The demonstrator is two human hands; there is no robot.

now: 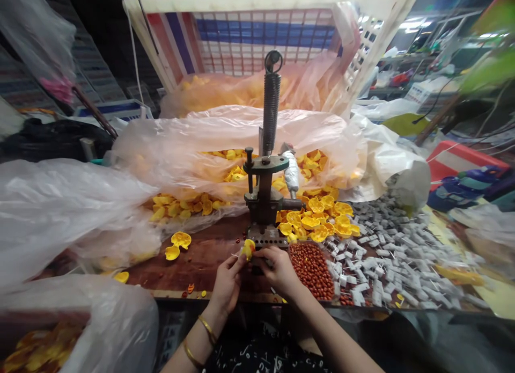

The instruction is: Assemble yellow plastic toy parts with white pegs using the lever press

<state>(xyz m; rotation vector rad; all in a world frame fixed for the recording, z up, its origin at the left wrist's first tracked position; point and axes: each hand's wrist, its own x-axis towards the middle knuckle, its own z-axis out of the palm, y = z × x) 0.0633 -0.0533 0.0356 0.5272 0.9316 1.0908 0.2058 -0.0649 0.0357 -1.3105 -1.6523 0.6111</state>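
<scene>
My left hand (pixel 228 279) is closed, its thumb and fingers pinching a small yellow plastic piece (pixel 248 249) at the front of the hand press. A thin pale pin sticks out to the left by the fingertips. My right hand (pixel 279 270) is also closed, its fingertips pressed together against the right side of the yellow piece. Whatever those fingers grip is hidden. Just behind both hands stands the hand press (pixel 265 201), with a tall spring and a row of holes along its base. Right of my right hand lies a tray of small red-brown beads (pixel 311 270).
Yellow plastic shells (pixel 317 217) are heaped behind the press, some inside clear plastic bags (pixel 225 129). Many grey blocks with metal pins (pixel 386 260) cover the right side. Two loose shells (pixel 178 245) lie left. A white crate (pixel 265 5) rises behind.
</scene>
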